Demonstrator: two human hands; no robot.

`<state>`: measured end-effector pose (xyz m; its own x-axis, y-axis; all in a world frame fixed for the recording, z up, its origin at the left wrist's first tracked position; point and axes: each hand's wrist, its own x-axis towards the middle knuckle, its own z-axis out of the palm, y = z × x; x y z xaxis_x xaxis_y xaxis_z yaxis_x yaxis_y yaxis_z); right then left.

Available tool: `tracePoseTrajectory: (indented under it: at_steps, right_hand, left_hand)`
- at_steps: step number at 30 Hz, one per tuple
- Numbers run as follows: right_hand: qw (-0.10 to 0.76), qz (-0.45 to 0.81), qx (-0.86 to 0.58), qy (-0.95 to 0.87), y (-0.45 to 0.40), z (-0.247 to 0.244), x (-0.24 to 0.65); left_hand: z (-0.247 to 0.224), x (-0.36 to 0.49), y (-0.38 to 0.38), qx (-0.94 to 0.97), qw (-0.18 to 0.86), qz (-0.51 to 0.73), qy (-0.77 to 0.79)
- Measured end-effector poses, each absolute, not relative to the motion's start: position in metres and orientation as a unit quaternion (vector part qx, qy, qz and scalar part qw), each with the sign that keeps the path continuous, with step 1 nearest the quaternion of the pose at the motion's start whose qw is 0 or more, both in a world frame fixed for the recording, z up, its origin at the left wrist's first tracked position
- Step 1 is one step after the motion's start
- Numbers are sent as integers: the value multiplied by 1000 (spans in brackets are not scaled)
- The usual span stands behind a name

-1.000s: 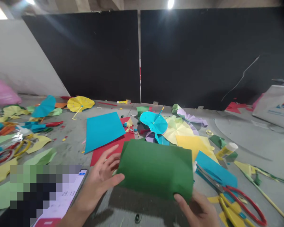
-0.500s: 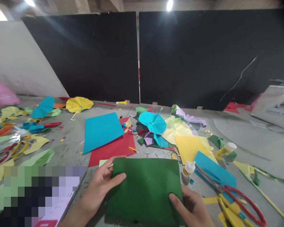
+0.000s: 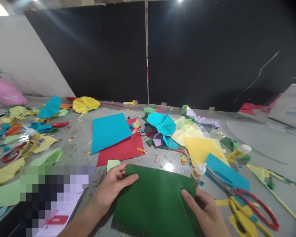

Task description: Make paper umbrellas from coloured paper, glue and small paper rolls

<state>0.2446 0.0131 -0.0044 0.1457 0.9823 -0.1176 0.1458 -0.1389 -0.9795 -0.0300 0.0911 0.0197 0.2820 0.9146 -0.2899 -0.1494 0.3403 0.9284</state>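
Note:
A dark green sheet of paper (image 3: 155,200) is held up between my two hands, close to me. My left hand (image 3: 117,182) pinches its upper left corner, thumb on the front face and fingers behind. On the right edge, my right hand (image 3: 202,207) grips it the same way. Just beyond the sheet's right corner stands a white glue bottle (image 3: 199,171). Scissors (image 3: 234,192) with red handles lie to the right, partly over a blue sheet (image 3: 227,172). A small light green paper piece (image 3: 112,164) lies behind my left hand.
Blue (image 3: 111,130) and red paper (image 3: 120,151) lie ahead. A blue paper umbrella (image 3: 161,124) sits among scraps, a yellow one (image 3: 86,104) farther left. Yellow paper (image 3: 203,149) and a glue stick (image 3: 240,153) lie right. A pixelated device (image 3: 56,210) is at left. Black panels (image 3: 194,56) close the back.
The green sheet has shifted a little right in view and now tilts, its right side lower. Both hands still hold it. The whole scene has moved slightly up and right.

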Motion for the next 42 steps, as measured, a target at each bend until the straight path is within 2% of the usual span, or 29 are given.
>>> tracePoseTrajectory:
  at_steps: [5,10,17,25,35,42]
  right_hand:
    - [441,467,-600,-477,10,-5,246]
    - [427,396,-611,-536,12,-5,253]
    - [403,404,-593,-568,15,0,256]
    - [299,463,-565,-614,6,9,257]
    - [229,412,-594,-652,9,2,267]
    - [221,391,-587,-674,9,11,256]
  left_hand:
    - [16,-31,93,410,656,402,489]
    - [13,-31,92,437,654,376,490]
    - [13,-28,93,486,613,377,496]
    - [20,-12,76,577,580,296,494]
    - [15,-13,75,545,580,309,521]
    - [12,-10,67,575,575,279,510]
